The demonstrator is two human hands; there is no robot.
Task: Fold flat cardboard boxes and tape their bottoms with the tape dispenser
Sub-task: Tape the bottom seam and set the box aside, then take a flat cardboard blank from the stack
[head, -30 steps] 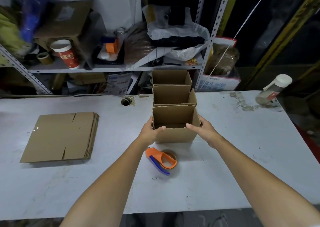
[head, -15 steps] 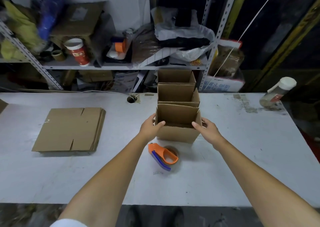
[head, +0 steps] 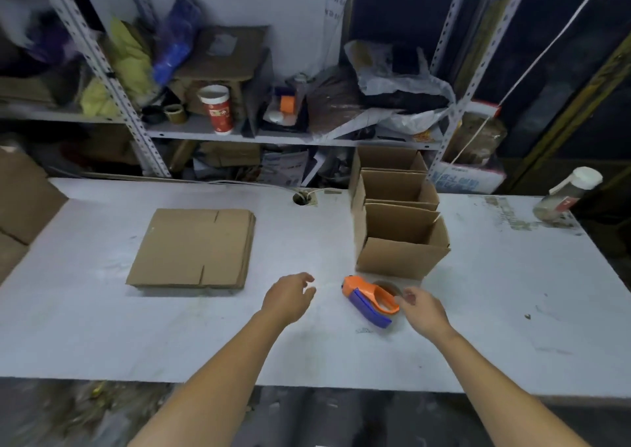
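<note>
Three folded cardboard boxes stand open-topped in a row running away from me; the nearest box [head: 399,255] sits right of centre. Just in front of it lies the orange and blue tape dispenser [head: 370,301] on the white table [head: 170,337]. A stack of flat cardboard boxes [head: 193,247] lies to the left. My left hand [head: 290,298] hovers over the table left of the dispenser, fingers loosely spread, holding nothing. My right hand [head: 421,308] hangs beside the dispenser's right end, fingers relaxed, empty.
A tipped plastic bottle [head: 566,195] lies at the table's far right. A cable hole [head: 301,198] is at the back edge. Brown cartons [head: 24,204] stand at the left end. Cluttered metal shelves [head: 239,132] run behind the table.
Both hands let go of the nearest folded box and drew back toward me. The view swung left, bringing the flat stack nearer the centre.
</note>
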